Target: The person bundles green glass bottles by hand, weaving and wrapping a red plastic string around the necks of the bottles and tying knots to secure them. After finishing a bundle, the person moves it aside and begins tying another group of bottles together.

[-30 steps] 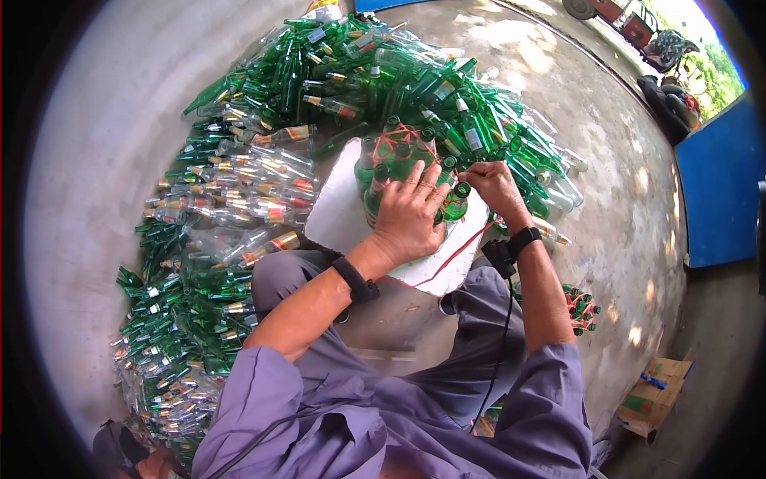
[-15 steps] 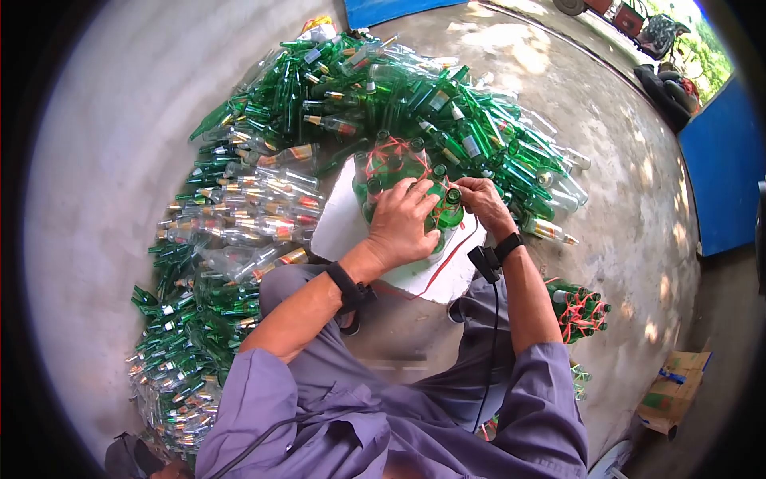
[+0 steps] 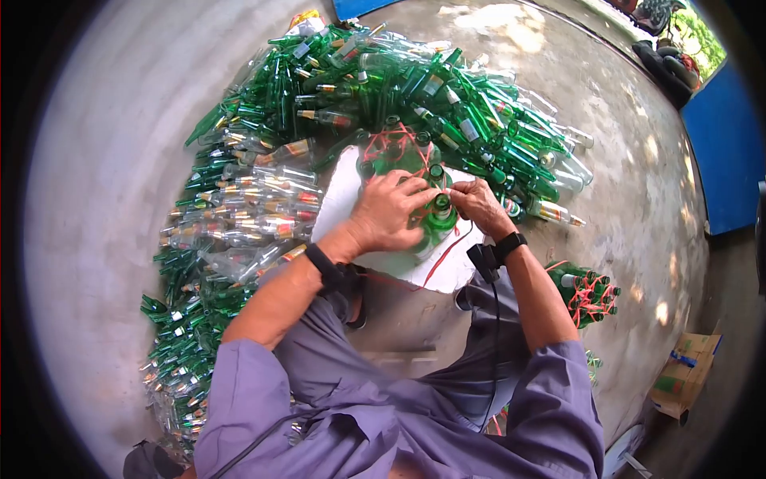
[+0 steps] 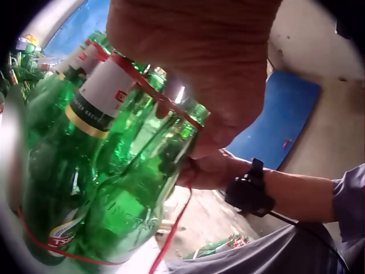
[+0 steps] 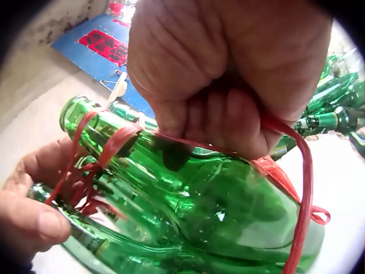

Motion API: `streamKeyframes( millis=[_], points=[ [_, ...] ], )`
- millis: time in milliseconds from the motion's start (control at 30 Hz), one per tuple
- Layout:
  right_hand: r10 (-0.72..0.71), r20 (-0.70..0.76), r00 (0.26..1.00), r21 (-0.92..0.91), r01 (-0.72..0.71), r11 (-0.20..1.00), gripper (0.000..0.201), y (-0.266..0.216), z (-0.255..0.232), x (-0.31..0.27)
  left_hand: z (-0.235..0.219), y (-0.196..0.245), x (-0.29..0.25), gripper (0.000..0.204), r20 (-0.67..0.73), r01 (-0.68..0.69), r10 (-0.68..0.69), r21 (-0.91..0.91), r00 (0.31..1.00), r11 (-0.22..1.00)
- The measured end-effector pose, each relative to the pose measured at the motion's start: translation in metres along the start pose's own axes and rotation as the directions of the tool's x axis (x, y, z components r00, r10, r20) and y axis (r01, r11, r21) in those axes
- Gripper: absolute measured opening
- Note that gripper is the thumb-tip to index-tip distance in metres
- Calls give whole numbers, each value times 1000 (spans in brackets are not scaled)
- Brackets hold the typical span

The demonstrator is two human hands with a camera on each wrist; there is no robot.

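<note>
Upright green bottles [image 4: 122, 211] stand bunched on a white board [image 3: 335, 215], with red cord [image 4: 171, 237] round their necks and lower sides. My left hand [image 3: 387, 211] lies over the near-left necks; in the right wrist view its thumb and fingers [image 5: 48, 225] grip about a bottle neck. Close to its fingertips, my right hand [image 3: 481, 207] has its fingers curled round the red cord [image 5: 305, 188], which runs along a bottle [image 5: 222, 211] and trails from the fist. The palm hides part of the left fingers in the left wrist view.
Piles of green and clear bottles [image 3: 271, 207] curve round the board's left and far sides. Another corded bundle [image 3: 589, 294] stands on the floor at the right, with a cardboard box [image 3: 686, 371] farther back. Blue panels [image 3: 730, 152] lean at the right.
My left hand has shifted so its fingertips lie nearer the right hand, at the near-right necks. The right hand keeps the cord, slightly left of before. The head view has shifted a little.
</note>
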State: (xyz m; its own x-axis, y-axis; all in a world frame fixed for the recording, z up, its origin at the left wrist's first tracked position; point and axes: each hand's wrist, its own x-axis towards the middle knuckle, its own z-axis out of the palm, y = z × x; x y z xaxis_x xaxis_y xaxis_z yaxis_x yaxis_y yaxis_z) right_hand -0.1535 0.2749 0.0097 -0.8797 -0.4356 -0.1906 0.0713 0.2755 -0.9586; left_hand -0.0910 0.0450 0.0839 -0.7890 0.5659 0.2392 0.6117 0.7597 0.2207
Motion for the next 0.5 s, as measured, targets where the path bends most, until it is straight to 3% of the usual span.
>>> streamKeyframes(
  millis=[67, 133, 233, 300, 333, 400, 500],
  points=[
    [27, 35, 999, 40, -29, 999, 28, -7, 13, -17, -9, -20, -5, 67, 53, -191, 193, -40, 980, 981],
    [57, 112, 992, -24, -55, 998, 27, -6, 19, -30, -19, -33, -3, 63, 142, -281, 290, -83, 946, 956],
    [-12, 80, 997, 10, 11, 1000, 27, 9, 40, -47, -17, -30, -11, 54, 166, -288, 292, -46, 942, 956],
    [-237, -68, 969, -41, 234, 971, 27, 22, 49, -45, -17, -26, -12, 49, 153, -279, 276, -7, 949, 960],
    [-229, -71, 971, -35, 227, 973, 27, 23, 49, -48, -15, -24, -12, 49, 160, -280, 278, -13, 947, 960],
    [-324, -138, 936, -337, 263, 904, 29, 22, 51, -48, -15, -26, -10, 50, 142, -266, 272, -64, 952, 962],
    [-531, -145, 835, -506, 399, 765, 27, 25, 61, -55, -12, -26, -15, 54, 147, -275, 281, -61, 948, 959]
  ],
)
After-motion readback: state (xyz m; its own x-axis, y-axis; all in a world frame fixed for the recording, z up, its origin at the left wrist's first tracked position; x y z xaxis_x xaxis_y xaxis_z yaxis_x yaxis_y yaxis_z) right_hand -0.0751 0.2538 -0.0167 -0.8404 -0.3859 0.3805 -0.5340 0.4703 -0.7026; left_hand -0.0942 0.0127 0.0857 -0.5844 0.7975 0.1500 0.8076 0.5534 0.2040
